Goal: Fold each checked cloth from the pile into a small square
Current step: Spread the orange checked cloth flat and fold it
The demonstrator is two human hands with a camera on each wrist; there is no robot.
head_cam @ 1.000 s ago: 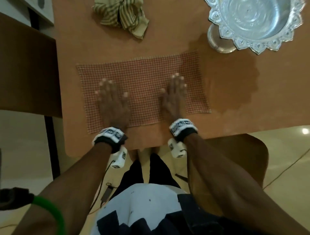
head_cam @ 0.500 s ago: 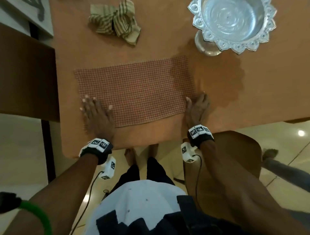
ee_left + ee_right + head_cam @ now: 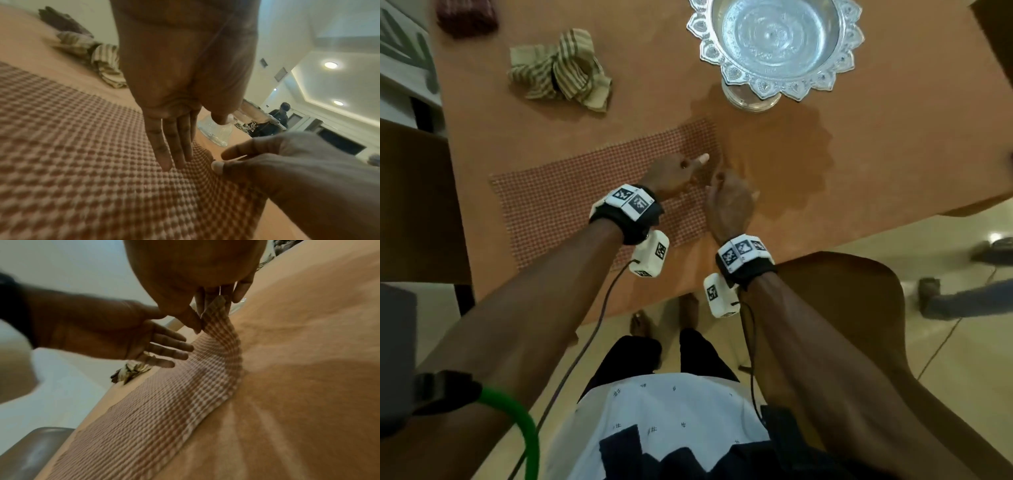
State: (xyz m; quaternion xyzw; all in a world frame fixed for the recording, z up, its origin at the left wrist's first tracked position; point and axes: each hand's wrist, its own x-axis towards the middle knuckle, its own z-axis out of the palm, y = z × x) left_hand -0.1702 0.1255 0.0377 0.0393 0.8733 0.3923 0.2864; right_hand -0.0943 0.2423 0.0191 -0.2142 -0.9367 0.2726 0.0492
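A red checked cloth (image 3: 571,202) lies spread on the orange table (image 3: 654,130). My right hand (image 3: 729,198) is at the cloth's right edge. In the right wrist view its thumb and fingers (image 3: 197,321) pinch that edge and hold it a little above the table, while the rest of the cloth (image 3: 164,402) stays flat. My left hand (image 3: 671,174) reaches across over the cloth's right part, beside the right hand. Its fingers (image 3: 170,151) are straight and touch or nearly touch the cloth (image 3: 82,162). It holds nothing.
A crumpled olive striped cloth (image 3: 561,68) lies at the back left, with a dark red folded cloth (image 3: 467,17) beyond it. A silver footed bowl (image 3: 774,41) stands at the back right. A brown chair (image 3: 842,291) sits by the table's near edge.
Both hands left the cloth's near corners. The left hand crossed from the left corner to the right part, and the right hand pinched and lifted the right edge.
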